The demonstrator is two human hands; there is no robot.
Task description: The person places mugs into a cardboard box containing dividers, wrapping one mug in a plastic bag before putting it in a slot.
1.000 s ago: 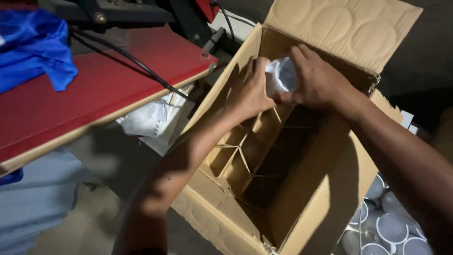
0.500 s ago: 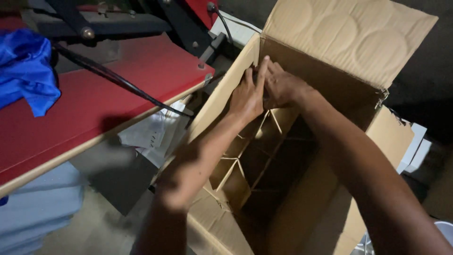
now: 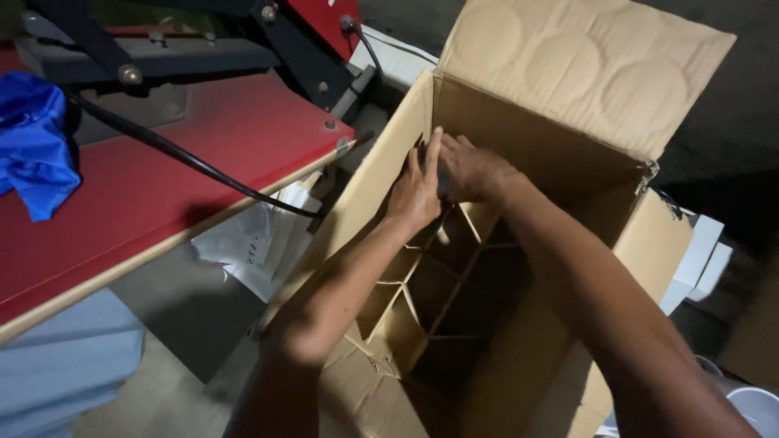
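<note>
One cardboard box (image 3: 560,203) stood open beside the red table (image 3: 187,170), tipped so its mouth faced up toward the camera. Its long axis ran from the near lower edge up toward the far wall. Two flaps showed: a far one (image 3: 584,73) raised, pressed with three round marks, and a right one (image 3: 665,243) hanging outward.

Inside sat one cardboard divider grid (image 3: 438,276), its cells dark; about six could be counted, the rest hidden by the arms.

Both hands were in the far left corner of the box, touching each other. Left hand (image 3: 415,195): fingers straight and together, flat against the inner left wall. Right hand (image 3: 471,170): fingers curled downward over a cell; whether it pinched anything could not be told, the spot being dark.

One blue cloth (image 3: 32,146) lay at the table's left end. One black cable (image 3: 187,162) crossed the tabletop. White paper (image 3: 251,239) lay under the table edge. White boxes (image 3: 698,259) stood right of the carton.
</note>
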